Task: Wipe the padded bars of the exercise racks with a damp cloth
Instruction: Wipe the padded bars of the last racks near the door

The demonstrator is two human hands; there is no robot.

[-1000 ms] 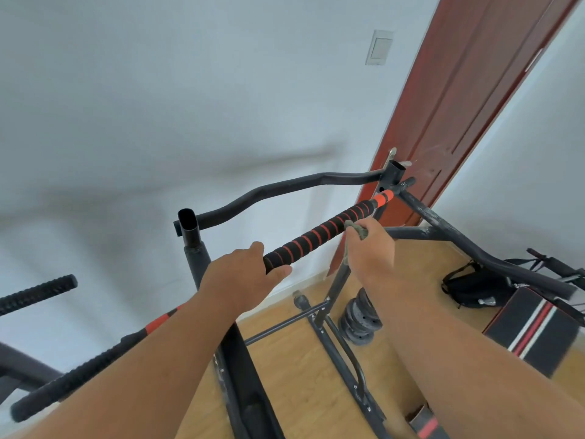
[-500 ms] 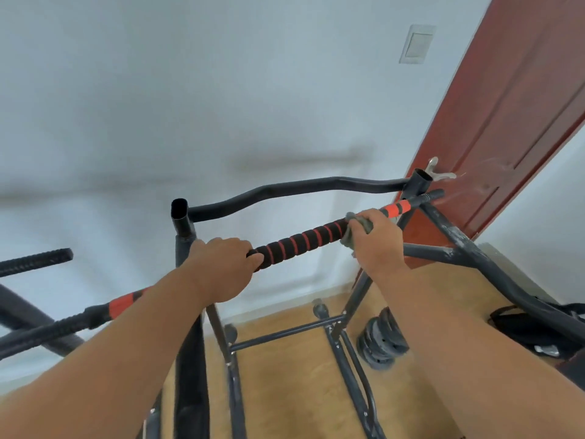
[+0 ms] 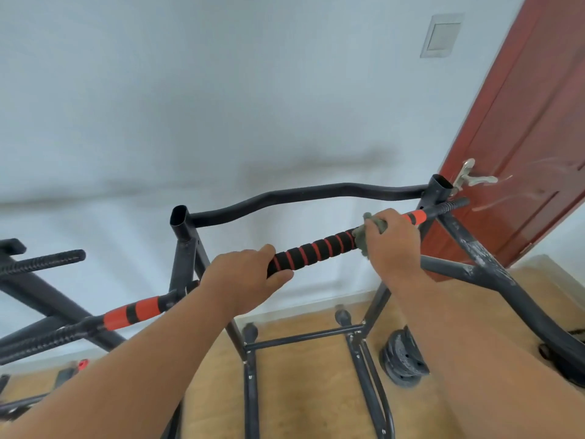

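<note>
L hand (image 3: 250, 274) is gripping the padded bar (image 3: 313, 250) near its middle, fingers curled over the top w/ thumb underneath. R hand (image 3: 391, 240) is clutching the cloth (image 3: 364, 236), a grey-green wad bunched round the bar just beside the red band toward its far end. The bar, black foam w/ red stripes, is lying slantwise across the exercise rack (image 3: 186, 248), in front of the curved black top tube (image 3: 285, 198). Weight plates (image 3: 403, 359) are sitting on the wood floor (image 3: 304, 391) below, red door (image 3: 522, 153) standing behind at right.
</note>
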